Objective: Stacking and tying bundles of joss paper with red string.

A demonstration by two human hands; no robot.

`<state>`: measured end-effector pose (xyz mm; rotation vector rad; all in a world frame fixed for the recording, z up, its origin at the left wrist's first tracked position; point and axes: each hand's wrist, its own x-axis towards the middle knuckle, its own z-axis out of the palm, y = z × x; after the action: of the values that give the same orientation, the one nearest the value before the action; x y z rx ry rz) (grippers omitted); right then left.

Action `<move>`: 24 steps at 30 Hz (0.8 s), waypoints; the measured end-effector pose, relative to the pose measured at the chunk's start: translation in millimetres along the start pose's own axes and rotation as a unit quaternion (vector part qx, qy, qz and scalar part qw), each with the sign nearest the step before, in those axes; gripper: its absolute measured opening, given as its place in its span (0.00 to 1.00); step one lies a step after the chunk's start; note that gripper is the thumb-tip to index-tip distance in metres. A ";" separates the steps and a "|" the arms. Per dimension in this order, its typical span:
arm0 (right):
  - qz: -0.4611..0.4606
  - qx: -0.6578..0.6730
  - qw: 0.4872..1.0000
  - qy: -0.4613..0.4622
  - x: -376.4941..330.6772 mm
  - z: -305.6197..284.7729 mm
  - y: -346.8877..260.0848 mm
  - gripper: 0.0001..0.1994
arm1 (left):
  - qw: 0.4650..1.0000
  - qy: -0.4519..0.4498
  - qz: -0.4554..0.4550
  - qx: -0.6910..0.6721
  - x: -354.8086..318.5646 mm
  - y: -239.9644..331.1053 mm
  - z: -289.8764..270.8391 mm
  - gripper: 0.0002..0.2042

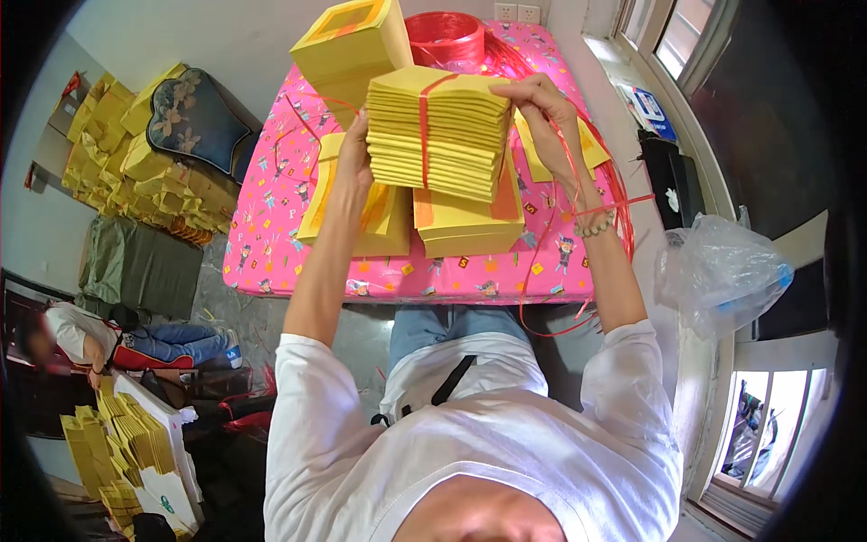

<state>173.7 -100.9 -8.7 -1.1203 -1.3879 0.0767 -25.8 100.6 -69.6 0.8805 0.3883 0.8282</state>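
Note:
A bundle of folded yellow paper pieces (452, 135), stacked in layers, is raised above the pink table with a red strip (424, 126) around its middle. My left hand (357, 154) is closed on the bundle's left side, thumb in front and the other fingers mostly hidden. With bent fingers, my right hand (546, 113) pinches the upper right corner. A loose red plastic strip (567, 149) trails from that hand down past the bracelet on my wrist. Beneath the bundle sit two more yellow stacks (470, 237), (388, 230) with orange bands on top.
On the pink patterned table cover (271, 244), a tall yellow stack (352, 50) stands beside a red strip coil (445, 38). A clear plastic bag (722, 271) hangs at right by the window. Yellow paper piles (117, 154) fill the left back; another person (135, 343) sits lower left.

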 end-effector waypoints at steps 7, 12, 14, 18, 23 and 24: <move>-0.023 0.022 0.999 -0.031 -25.9 -2.2 -5.4 0.14 | 0.996 0.060 0.014 -0.071 -16.6 -23.3 7.0 0.20; 0.064 0.118 0.991 -0.004 -17.5 -16.2 -16.7 0.12 | 0.999 0.010 0.037 0.015 -21.3 -6.0 -8.5 0.19; 0.058 0.104 0.993 -0.007 -14.5 -20.8 -9.2 0.10 | 0.997 0.039 0.043 0.045 -22.6 -4.3 0.6 0.18; -0.004 0.017 0.997 0.076 -16.4 -4.4 3.6 0.06 | 0.989 0.060 0.089 0.106 -27.8 -6.3 15.4 0.17; 0.081 0.109 0.982 0.128 -3.3 19.9 -22.3 0.05 | 0.987 0.044 0.106 0.110 -26.8 0.1 8.4 0.16; 0.103 0.063 0.984 0.131 -1.9 22.3 -23.8 0.05 | 0.987 0.044 0.107 0.111 -26.4 0.4 6.7 0.16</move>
<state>142.4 -101.7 0.9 -1.1212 -1.0179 0.1581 -38.7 76.8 -65.9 1.1086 0.4756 1.0391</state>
